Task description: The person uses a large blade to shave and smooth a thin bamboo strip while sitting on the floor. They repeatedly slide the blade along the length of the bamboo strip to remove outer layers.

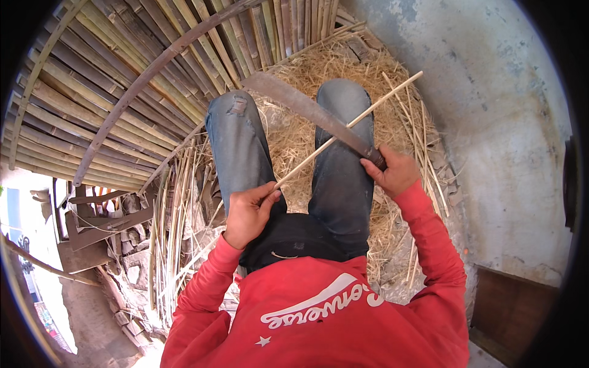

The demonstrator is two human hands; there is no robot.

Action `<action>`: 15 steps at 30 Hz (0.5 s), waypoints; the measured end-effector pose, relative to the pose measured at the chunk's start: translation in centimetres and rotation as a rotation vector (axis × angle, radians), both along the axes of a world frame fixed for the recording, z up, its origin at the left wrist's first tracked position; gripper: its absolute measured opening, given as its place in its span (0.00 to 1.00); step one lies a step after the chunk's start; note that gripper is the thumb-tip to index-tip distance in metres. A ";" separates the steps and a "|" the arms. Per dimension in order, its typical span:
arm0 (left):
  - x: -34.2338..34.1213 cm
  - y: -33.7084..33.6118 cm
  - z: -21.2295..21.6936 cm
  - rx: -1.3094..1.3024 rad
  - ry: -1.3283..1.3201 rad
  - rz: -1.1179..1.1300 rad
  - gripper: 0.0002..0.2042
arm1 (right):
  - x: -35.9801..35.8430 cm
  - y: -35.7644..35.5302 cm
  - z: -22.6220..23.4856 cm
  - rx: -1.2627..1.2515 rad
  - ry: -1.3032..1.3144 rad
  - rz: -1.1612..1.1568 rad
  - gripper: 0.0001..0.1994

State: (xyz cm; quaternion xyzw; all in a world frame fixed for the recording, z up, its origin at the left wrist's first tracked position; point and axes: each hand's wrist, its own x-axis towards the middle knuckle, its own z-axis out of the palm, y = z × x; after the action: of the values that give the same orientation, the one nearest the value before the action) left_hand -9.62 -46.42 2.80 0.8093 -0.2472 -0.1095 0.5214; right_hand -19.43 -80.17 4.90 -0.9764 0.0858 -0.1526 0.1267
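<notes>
- Pale heap of straw-like bamboo shavings (343, 67) fills the upper centre: I judge much whittling done.
- Long curved rusty knife (307, 110), gripped by my right hand (396, 172), crosses centre.
- Thin pale bamboo stick (362, 116), pinched by my left hand (248, 211), unfinished.

Around the knees (239, 141), a bamboo frame (123, 80) crowds the left, a wall (491, 110) closes the right, straw (343, 61) and loose strips (172, 233) litter the ground; open room only above the lap
</notes>
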 end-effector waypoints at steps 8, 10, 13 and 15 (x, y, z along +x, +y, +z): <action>-0.1 3.1 -0.3 0.034 -0.049 0.040 0.09 | 0.6 -8.6 0.5 0.229 -0.193 -0.472 0.26; -0.2 2.1 -0.1 0.084 -0.074 0.039 0.09 | 0.2 -5.8 1.3 0.335 -0.194 -0.356 0.24; -0.1 -0.2 -1.0 0.004 -0.177 0.036 0.09 | 0.2 -0.4 0.1 0.349 -0.088 -0.166 0.23; 0.1 -0.5 -1.4 0.037 -0.246 0.025 0.10 | 0.3 1.6 0.6 -0.043 -0.056 0.055 0.24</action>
State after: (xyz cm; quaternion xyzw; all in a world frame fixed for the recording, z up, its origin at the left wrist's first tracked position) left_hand -9.53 -46.89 1.45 0.8290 -0.2973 -0.0074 0.4736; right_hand -19.09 -78.55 5.49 -0.9762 0.0519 -0.1783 0.1122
